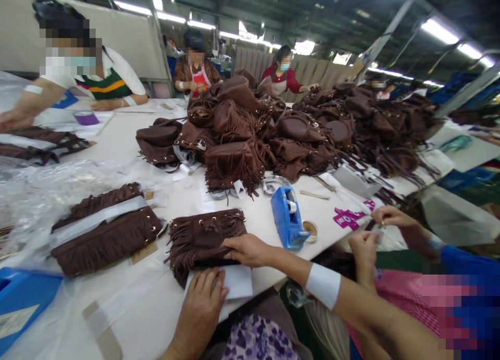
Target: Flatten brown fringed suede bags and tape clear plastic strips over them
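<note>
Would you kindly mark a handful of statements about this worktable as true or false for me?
1. The right hand grasps the near bag at its edge. True.
2. The left hand is gripping the blue tape dispenser. False: the left hand lies on the white sheet, and the blue tape dispenser stands apart from both hands.
3. The wrapped bag, to the left of the near bag, has a pale strip across it. True.
4. The heaped bags are bright yellow. False: the heaped bags are dark brown.
5. The near bag has fringe on it. True.
</note>
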A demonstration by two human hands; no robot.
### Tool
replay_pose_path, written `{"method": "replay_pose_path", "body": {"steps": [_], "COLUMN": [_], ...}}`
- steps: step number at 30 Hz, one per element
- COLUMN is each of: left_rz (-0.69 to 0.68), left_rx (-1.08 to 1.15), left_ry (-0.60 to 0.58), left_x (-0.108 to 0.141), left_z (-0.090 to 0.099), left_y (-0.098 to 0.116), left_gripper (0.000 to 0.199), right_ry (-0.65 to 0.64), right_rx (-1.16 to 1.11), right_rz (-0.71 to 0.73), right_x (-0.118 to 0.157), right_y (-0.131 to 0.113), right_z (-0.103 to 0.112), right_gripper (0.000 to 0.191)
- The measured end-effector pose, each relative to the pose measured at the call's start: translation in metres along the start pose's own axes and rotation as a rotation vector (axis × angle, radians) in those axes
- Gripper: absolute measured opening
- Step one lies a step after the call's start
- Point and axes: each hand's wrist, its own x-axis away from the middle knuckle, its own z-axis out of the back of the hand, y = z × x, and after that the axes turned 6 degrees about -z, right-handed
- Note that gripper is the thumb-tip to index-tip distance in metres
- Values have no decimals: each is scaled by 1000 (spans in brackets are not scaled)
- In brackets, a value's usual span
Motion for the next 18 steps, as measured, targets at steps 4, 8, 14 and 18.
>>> {"method": "replay_pose_path", "body": {"steps": [4,8,14,18], "left_rz": [-117,-64,59,108], "left_rx": [-53,-103,-53,11], "left_ry": [21,-11,-52,-58], "left_x": [16,16,0,-5], "left_z": [-4,-8,-2,3], "left_y": [-4,-4,0,-1], "left_gripper": [45,44,39,32], "right_ry": [1,-4,11,-3], "right_rx": [-14,9,103,232], "right_rz": [28,34,81,112], "right_x": [1,4,8,12], "right_y": [-1,-6,-12,-16], "right_z": [0,1,-1,-3], "right_gripper": [26,25,26,27]}}
